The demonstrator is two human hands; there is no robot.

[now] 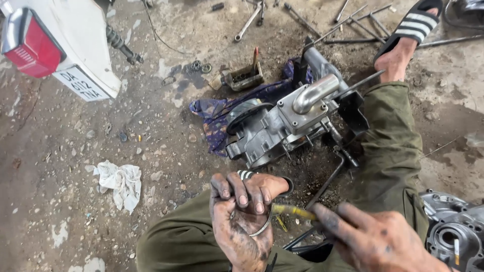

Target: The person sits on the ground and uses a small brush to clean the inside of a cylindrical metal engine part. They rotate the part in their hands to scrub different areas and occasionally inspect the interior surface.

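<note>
Above the lap, left hand (242, 216) clenched around metal ring (260, 229), right hand (375, 242) fingers pinching yellow-handled tool (292, 210), engine (290, 118) beyond on ground.

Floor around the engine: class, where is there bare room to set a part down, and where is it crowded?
Bare floor lies left of the white rag, below the tail light. Crowded: tools behind the engine, and around both hands.

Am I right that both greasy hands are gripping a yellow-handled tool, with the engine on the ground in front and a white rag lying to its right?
Not quite. In the head view the white rag lies left of the engine, not right. The rest holds: the left hand and right hand grip the yellow-handled tool.
</note>
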